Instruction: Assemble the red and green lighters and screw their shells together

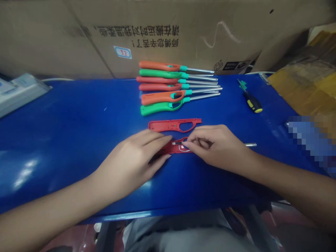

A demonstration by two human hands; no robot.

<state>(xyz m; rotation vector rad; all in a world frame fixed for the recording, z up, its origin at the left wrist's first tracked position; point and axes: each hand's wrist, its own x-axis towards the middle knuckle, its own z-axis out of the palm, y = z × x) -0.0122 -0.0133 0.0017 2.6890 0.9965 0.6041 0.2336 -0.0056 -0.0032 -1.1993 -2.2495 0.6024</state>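
On my feed the left hand [128, 161] has its fingers [157, 137] spread over a red plastic lighter shell [168, 149] on the blue desk [65, 140], the right hand [216, 147] has its fingers [195, 140] pinched on a small pale part [176, 143] inside that shell, and a second red shell [174, 125] lies just beyond

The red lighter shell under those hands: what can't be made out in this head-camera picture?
In the head view:
The red plastic lighter shell: its middle is hidden by the left hand and right hand.
The metal rod: its inner end is hidden by the right hand.
The patch at the right edge: pixelated, unrecognisable.
The carton's small label: too small to read.
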